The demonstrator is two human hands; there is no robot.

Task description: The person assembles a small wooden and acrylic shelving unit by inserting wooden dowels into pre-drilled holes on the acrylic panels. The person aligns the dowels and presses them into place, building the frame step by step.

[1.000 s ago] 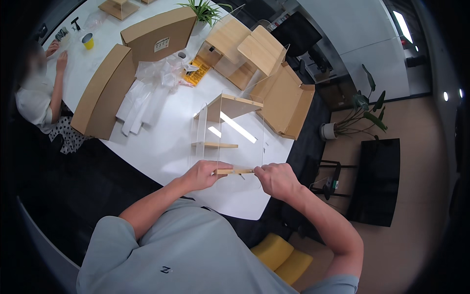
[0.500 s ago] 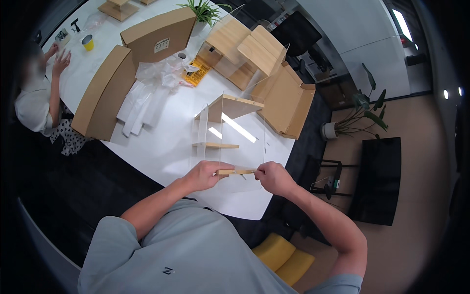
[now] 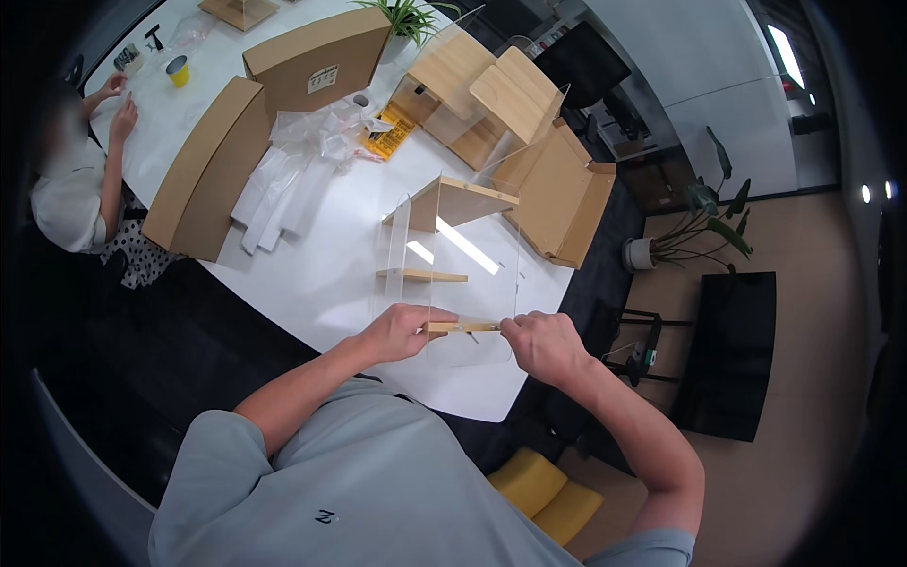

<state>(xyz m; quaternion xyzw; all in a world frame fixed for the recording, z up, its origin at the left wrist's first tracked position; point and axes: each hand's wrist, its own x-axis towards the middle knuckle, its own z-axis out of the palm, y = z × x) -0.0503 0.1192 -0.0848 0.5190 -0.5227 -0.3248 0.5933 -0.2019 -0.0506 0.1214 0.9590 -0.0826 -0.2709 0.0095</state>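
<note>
My left hand (image 3: pixel 399 333) is closed around the left end of a narrow light-wood board (image 3: pixel 463 327), the nearest level of a small shelf unit. Clear plastic panels (image 3: pixel 472 298) run along the unit's sides, and two more wooden boards, a middle one (image 3: pixel 436 276) and a wider far one (image 3: pixel 463 200), sit between them. At the near board's right end, my right hand (image 3: pixel 548 348) is closed with its fingertips pinched by the panel edge. Whatever lies in that pinch is too small and covered to name.
Small pins or screws (image 3: pixel 474 338) lie on the white table (image 3: pixel 331 293). Beyond stand an assembled wood-and-clear-plastic unit (image 3: pixel 491 90), an open cardboard box (image 3: pixel 553 208), plastic wrapping (image 3: pixel 307 151), an orange packet (image 3: pixel 389 132) and tall cardboard (image 3: pixel 203 170). A co-worker (image 3: pixel 76 189) sits at far left.
My right hand has turned slightly at the board's end, its knuckles rolling over. My left hand keeps its grip. The whole view has shifted a little, and the co-worker's raised hand has come down.
</note>
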